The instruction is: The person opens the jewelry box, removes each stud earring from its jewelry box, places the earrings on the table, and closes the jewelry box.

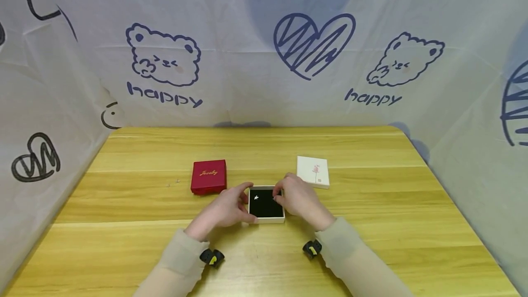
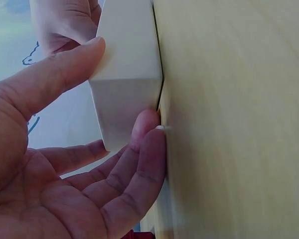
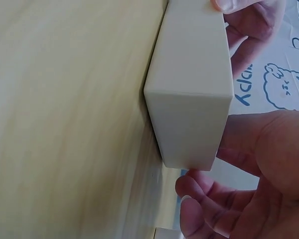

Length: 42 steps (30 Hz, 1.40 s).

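Note:
A small open white jewelry box (image 1: 267, 220) with a black padded insert (image 1: 264, 207) lies on the table between both hands. My left hand (image 1: 228, 206) holds its left side, the thumb at the near corner and a finger at the far one. A tiny silvery star-shaped stud earring (image 1: 256, 197) sits at the insert's left. Over the insert's right part, my right hand (image 1: 300, 197) pinches a second tiny piece, apparently the matching stud, mostly hidden by the fingertips. Both wrist views show the box's plain outer walls (image 2: 127, 104) (image 3: 189, 124), with its inside out of sight.
A white lid (image 1: 312, 171) with a pink flower print lies behind the right hand. Behind the left hand is a red box (image 1: 209, 174) with gold lettering. Tiny clear bits (image 1: 178, 180) lie left of it. A printed cloth (image 1: 235, 72) hangs behind the wooden table (image 1: 123, 242).

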Each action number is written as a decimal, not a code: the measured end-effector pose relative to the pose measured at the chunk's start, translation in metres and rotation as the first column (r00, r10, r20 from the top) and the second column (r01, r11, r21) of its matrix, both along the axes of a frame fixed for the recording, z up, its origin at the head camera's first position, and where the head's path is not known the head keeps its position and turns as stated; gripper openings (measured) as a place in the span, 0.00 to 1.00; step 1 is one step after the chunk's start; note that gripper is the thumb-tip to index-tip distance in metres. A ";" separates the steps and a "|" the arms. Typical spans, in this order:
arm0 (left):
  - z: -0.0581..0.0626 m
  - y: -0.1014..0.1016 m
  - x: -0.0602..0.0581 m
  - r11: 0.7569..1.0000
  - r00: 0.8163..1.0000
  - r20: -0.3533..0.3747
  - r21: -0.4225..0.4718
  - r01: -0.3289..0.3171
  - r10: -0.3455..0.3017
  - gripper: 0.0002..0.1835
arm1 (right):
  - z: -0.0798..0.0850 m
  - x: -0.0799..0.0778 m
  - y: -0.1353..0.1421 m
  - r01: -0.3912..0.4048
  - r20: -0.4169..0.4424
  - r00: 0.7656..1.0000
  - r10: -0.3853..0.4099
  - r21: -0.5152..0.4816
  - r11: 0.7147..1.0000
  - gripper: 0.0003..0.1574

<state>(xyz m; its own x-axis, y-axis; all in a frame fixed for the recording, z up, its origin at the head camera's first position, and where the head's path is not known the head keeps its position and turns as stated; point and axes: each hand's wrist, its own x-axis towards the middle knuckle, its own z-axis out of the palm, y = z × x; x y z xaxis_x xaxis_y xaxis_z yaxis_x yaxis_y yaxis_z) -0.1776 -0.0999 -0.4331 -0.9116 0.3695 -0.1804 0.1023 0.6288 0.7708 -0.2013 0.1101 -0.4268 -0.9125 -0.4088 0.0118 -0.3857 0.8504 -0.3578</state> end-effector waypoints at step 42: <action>-0.001 0.000 0.000 1.000 1.000 0.000 0.009 -0.004 0.004 0.49 | 0.011 -0.013 0.090 -0.026 0.227 0.969 0.096 -0.294 0.955 0.04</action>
<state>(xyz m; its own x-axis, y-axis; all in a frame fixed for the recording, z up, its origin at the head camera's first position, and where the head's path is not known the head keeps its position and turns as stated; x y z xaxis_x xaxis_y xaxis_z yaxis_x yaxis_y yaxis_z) -0.1773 -0.1001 -0.4341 -0.9130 0.3674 -0.1771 0.0998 0.6223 0.7764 -0.2140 0.2005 -0.4155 -0.8768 -0.4748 -0.0759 -0.3077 0.6754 -0.6702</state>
